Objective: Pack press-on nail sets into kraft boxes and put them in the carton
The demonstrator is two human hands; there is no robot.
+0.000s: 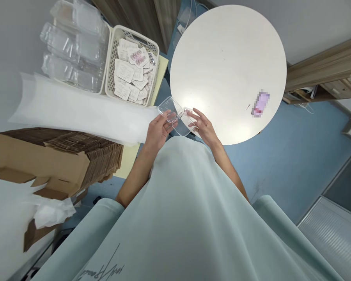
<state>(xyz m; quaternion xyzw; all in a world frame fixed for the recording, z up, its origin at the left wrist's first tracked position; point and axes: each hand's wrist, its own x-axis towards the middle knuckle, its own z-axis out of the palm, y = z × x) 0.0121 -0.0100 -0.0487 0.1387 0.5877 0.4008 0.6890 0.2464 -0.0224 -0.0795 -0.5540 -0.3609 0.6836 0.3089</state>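
A clear plastic hinged case [170, 104] is spread open in front of my body, close to the round table's near edge. My left hand [158, 130] grips it with thumb and fingers at the left. My right hand [204, 128] is at its right side, fingers curled around a small white card with dark spots [187, 110]. That card sits at the case's right edge, partly covered by fingertips. It resembles the cards [130, 74] piled in a white perforated basket [109, 84], some showing pink or dark pieces.
Clear plastic cases [61, 43] stack in a bin at upper left. White sheeting [84, 107] lies below them, beside a cardboard box [35, 160] packed with flat brown pieces. A blurred purple item [261, 103] rests on the round white table [225, 43].
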